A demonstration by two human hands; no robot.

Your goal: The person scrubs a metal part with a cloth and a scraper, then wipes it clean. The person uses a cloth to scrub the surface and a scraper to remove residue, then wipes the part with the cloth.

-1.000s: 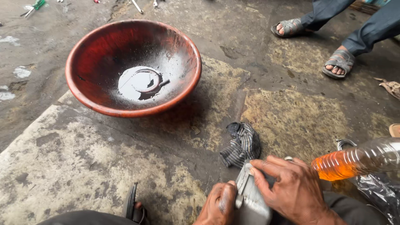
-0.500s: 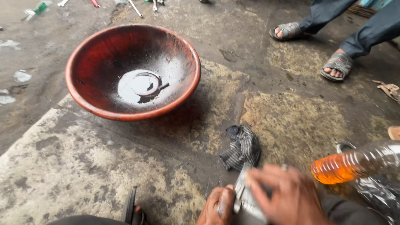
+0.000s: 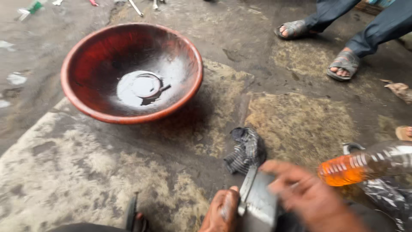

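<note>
Grey metal part [image 3: 259,199], gripped by left hand [image 3: 221,210], blurred right hand [image 3: 309,195] over it, grip unclear, striped rag [image 3: 245,149] touching, red bowl [image 3: 86,64] beyond.

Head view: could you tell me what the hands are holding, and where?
Both hold a grey metal part: left hand at its left edge, right hand, blurred, over its right side.

I counted one red bowl [image 3: 131,73], one striped rag [image 3: 246,149], one grey metal part [image 3: 257,202], one plastic bottle [image 3: 369,163] of orange liquid, two sandalled feet [image 3: 317,47] of another person, and my two hands [image 3: 309,202].
</note>
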